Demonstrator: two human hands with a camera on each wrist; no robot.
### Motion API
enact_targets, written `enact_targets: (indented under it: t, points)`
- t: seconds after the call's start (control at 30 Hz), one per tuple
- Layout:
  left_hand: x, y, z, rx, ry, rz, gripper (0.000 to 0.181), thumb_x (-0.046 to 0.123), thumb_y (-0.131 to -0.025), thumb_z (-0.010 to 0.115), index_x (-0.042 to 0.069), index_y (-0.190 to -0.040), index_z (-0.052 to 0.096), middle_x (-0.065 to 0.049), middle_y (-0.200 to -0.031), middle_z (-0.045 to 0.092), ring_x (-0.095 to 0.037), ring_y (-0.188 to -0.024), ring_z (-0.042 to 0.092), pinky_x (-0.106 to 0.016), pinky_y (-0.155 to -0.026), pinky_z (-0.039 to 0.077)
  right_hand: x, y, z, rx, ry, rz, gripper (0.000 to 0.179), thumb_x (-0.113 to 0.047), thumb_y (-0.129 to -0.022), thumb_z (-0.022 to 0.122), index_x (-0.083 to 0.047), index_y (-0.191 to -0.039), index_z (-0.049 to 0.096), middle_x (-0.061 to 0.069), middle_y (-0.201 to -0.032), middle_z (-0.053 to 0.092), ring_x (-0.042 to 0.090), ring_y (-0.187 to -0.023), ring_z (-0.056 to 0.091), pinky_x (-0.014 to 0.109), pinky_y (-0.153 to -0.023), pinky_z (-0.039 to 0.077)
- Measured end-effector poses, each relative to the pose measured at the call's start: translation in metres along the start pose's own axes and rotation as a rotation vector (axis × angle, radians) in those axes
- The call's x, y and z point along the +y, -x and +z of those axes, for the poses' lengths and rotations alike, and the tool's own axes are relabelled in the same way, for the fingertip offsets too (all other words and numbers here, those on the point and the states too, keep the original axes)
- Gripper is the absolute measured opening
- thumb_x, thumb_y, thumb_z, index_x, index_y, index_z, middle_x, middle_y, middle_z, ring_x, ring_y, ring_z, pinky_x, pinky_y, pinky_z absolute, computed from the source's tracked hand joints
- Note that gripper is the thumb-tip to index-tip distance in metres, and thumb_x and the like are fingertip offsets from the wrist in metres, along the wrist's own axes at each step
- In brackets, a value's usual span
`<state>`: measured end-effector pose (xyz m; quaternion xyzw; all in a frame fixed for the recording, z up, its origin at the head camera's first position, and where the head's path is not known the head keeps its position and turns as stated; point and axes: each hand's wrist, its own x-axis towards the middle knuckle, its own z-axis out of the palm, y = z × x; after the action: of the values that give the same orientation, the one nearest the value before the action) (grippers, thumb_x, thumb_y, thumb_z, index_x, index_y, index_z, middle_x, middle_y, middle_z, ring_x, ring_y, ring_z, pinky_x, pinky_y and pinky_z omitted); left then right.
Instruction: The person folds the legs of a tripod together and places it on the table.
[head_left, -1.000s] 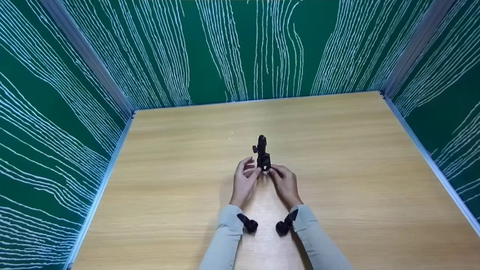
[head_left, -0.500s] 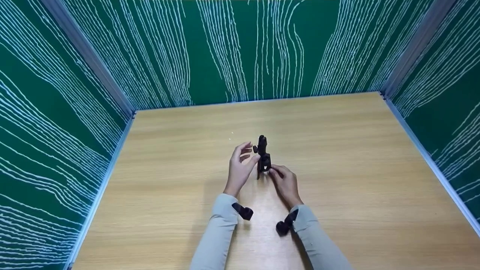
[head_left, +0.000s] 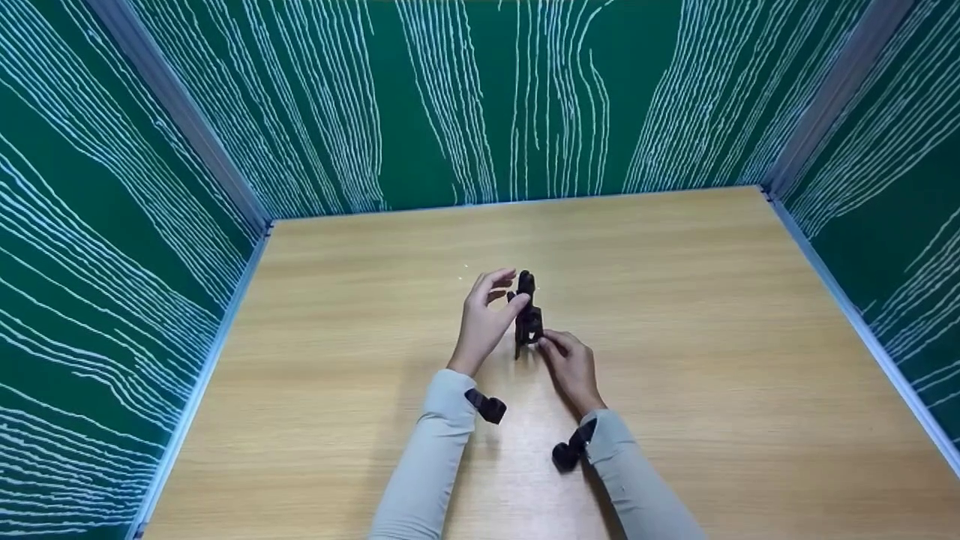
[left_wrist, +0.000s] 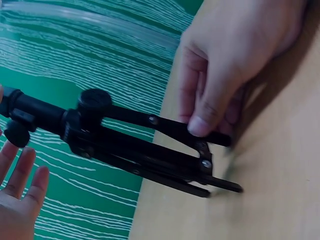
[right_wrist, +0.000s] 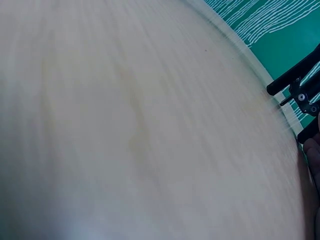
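Note:
A small black tripod (head_left: 529,321) with short legs stands upright on the table in the head view. My right hand (head_left: 575,372) pinches one of its lower legs between thumb and fingers; the left wrist view shows this grip from closer. Up at the tripod's top part is my left hand (head_left: 481,322), its thumb overlapping the post and its fingers loosely extended beside it. In the left wrist view, fingers (left_wrist: 37,187) of that hand are spread below the side knob (left_wrist: 17,133), apart from the post. The right wrist view catches only the leg ends (right_wrist: 292,77) at its edge.
The wooden table (head_left: 337,337) is bounded by green panels (head_left: 420,150) with white wavy lines at the back and both sides. Metal posts (head_left: 180,112) rise at the corners. Dark wrist cameras (head_left: 491,409) sit on both sleeves. Tiny white specks lie behind the tripod.
My left hand has let go of the tripod's lower part and moved up along it to the top. The right hand and the tripod have stayed in place.

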<state>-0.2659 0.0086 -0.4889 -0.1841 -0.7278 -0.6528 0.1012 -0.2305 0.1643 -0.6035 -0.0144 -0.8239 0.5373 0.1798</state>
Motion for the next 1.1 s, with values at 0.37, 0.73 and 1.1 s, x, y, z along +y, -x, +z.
enact_targets:
  t: [0.37,0.73,1.1]
  points:
    - [0.014,-0.009,0.004,-0.012,-0.054,0.023,0.033,0.017,-0.088,0.07,0.002,-0.116,0.064,-0.011,-0.109,0.064,-0.019,-0.098,0.062,-0.035,-0.09,0.054,-0.003,-0.002,0.002,-0.009,-0.021,0.034,0.018,-0.015,-0.085,0.071,-0.006,-0.101,0.075,0.009,-0.093,0.073,0.023,-0.09,0.068,0.03,-0.082,0.054]
    - [0.017,-0.01,0.006,0.001,-0.089,0.049,0.026,0.017,-0.089,0.069,0.003,-0.111,0.067,-0.01,-0.103,0.065,-0.017,-0.091,0.064,-0.035,-0.083,0.056,-0.005,-0.003,0.002,0.006,0.024,0.04,0.021,-0.016,-0.082,0.075,-0.007,-0.1,0.075,0.007,-0.091,0.074,0.02,-0.088,0.067,0.027,-0.079,0.053]
    - [0.022,-0.01,0.007,0.005,-0.209,0.109,0.023,0.017,-0.089,0.069,0.003,-0.108,0.067,-0.008,-0.101,0.064,-0.015,-0.085,0.064,-0.035,-0.079,0.056,-0.01,-0.004,0.001,-0.036,-0.024,0.126,0.022,-0.015,-0.082,0.075,-0.006,-0.102,0.075,0.01,-0.095,0.073,0.021,-0.09,0.068,0.021,-0.079,0.052]
